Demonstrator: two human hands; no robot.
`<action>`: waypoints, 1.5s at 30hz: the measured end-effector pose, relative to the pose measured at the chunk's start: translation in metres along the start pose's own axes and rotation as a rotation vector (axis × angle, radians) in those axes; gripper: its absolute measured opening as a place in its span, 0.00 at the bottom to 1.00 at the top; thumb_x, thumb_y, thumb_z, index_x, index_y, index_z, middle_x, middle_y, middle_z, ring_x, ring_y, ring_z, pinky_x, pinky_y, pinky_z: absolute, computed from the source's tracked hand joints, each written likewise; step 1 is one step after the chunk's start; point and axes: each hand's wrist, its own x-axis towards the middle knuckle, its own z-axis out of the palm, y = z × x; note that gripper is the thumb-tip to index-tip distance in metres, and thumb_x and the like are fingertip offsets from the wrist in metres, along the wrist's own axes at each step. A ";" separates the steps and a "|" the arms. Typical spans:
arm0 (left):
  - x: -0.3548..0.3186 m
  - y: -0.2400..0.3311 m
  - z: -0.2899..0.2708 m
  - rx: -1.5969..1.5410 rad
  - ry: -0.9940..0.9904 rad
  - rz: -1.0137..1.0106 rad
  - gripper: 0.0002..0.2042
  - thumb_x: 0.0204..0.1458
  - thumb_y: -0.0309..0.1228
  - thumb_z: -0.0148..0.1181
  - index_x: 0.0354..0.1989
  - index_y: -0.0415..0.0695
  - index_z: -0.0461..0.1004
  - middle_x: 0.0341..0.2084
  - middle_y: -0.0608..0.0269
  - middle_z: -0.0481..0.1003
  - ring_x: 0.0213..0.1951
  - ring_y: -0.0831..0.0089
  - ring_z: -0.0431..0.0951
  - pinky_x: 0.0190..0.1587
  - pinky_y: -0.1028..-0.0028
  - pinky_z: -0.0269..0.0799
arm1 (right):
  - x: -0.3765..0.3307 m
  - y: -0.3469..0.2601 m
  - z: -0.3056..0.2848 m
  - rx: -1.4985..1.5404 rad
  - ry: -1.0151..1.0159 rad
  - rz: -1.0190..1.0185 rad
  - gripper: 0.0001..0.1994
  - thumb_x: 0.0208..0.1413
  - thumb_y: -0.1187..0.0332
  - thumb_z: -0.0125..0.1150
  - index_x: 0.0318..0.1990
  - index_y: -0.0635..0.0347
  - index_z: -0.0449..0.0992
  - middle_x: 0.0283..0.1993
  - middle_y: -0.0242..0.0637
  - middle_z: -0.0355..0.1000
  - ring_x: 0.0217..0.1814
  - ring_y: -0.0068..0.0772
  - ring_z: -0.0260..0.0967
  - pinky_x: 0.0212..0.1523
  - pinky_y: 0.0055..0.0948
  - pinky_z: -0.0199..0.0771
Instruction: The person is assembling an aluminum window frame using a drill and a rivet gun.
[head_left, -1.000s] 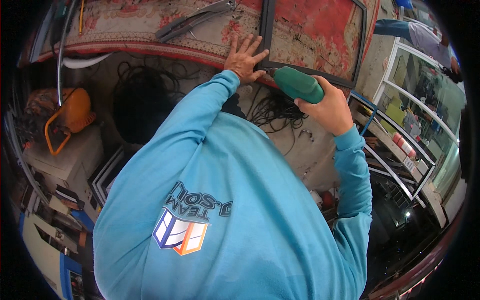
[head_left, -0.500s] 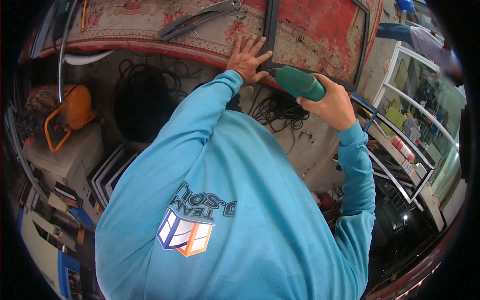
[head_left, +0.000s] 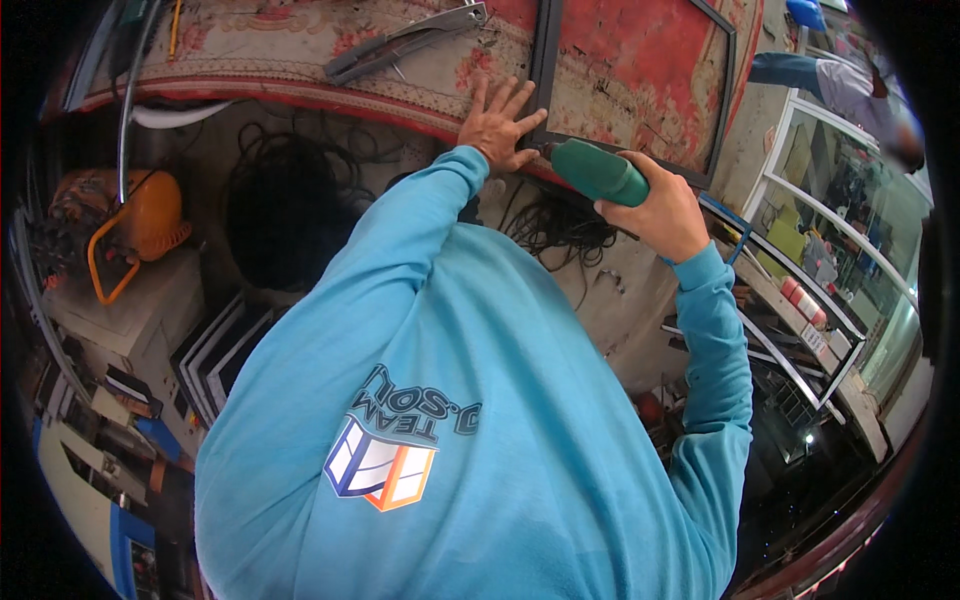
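My left hand (head_left: 500,125) lies flat with spread fingers on a worn red patterned table top (head_left: 640,70), pressing beside the near-left corner of a black rectangular metal frame (head_left: 545,60). My right hand (head_left: 655,215) is closed round a green power drill (head_left: 600,172). The drill's nose points at that same frame corner, just right of my left hand; its tip is hidden there. Both arms wear light blue long sleeves.
A grey metal bar (head_left: 400,45) lies on the table to the left. Below the table are tangled black cables (head_left: 555,225), an orange machine (head_left: 130,225) and stacked frames (head_left: 215,350). White glazed frames (head_left: 830,250) stand at the right. Another person (head_left: 840,85) is at the far right.
Both hands and the drill have stayed at the frame corner; only the view has shifted slightly.
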 end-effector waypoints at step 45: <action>0.001 -0.002 -0.003 -0.166 -0.013 -0.057 0.35 0.44 0.57 0.64 0.63 0.66 0.64 0.71 0.67 0.46 0.71 0.63 0.42 0.72 0.49 0.24 | -0.011 -0.018 0.007 0.162 0.110 0.037 0.31 0.38 0.55 0.70 0.51 0.63 0.74 0.40 0.50 0.77 0.43 0.47 0.77 0.45 0.38 0.75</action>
